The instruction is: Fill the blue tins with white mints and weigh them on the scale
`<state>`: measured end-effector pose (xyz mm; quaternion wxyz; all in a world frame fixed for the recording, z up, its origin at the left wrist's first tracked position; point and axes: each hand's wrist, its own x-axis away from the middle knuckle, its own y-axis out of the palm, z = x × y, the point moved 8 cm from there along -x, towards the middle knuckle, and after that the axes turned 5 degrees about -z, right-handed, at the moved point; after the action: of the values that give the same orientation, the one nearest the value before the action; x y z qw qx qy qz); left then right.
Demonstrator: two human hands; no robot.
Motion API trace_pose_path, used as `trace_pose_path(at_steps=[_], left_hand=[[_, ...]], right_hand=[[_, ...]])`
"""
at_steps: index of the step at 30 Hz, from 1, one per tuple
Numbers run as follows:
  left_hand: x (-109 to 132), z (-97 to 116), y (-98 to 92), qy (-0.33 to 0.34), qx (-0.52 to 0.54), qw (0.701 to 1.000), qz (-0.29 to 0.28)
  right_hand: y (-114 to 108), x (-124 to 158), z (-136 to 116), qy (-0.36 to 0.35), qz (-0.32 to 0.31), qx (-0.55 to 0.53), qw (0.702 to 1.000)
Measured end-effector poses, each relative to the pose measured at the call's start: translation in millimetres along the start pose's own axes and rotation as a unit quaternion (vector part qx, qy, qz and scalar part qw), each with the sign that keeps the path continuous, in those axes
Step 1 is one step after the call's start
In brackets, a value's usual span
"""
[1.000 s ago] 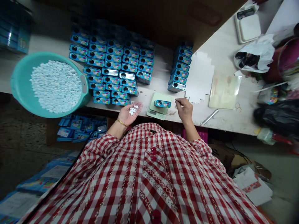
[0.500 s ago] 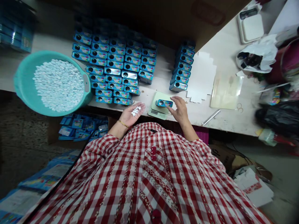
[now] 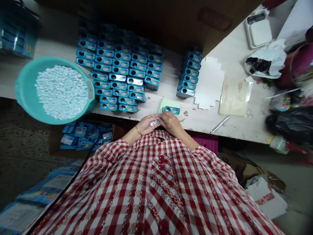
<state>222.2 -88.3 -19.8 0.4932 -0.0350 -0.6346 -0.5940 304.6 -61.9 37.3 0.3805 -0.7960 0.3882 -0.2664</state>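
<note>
My left hand [image 3: 146, 124] is cupped palm up around a few small white candies [image 3: 154, 123]. Against its fingertips, the fingers of my right hand [image 3: 171, 124] are bunched together at the candies; what they pinch is hidden. Just beyond both hands, a small blue tin [image 3: 171, 110] with a dark round hole in its top stands on a pale green scale [image 3: 165, 103]. The near part of the scale is covered by my hands. At the left, a turquoise basin [image 3: 22, 83] holds a heap of the same kind of white pieces [image 3: 62, 93].
Rows of blue tins [image 3: 119, 70] stand left of the scale, and a shorter column of tins [image 3: 187, 86] stands behind it to the right. A large cardboard box [image 3: 171, 19] overhangs the back. Rightward lie a metal tube [image 3: 220, 124] and a pale flat sheet [image 3: 234, 98].
My right hand has left the tin and come left and nearer to my body, meeting my left hand. My left hand has moved right, its fingers curling around the candies.
</note>
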Motion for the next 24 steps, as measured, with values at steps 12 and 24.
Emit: trace_pose_path(at_steps=[12, 24], left_hand=[[-11.6, 11.5, 8.0, 0.027, -0.044, 0.996, 0.075], [21.6, 47.9, -25.5, 0.092, 0.103, 0.977, 0.161]], right_hand=[[-37.0, 7.4, 56.2, 0.073, 0.141, -0.07, 0.985], [-55.7, 46.3, 94.2, 0.121, 0.198, -0.046, 0.972]])
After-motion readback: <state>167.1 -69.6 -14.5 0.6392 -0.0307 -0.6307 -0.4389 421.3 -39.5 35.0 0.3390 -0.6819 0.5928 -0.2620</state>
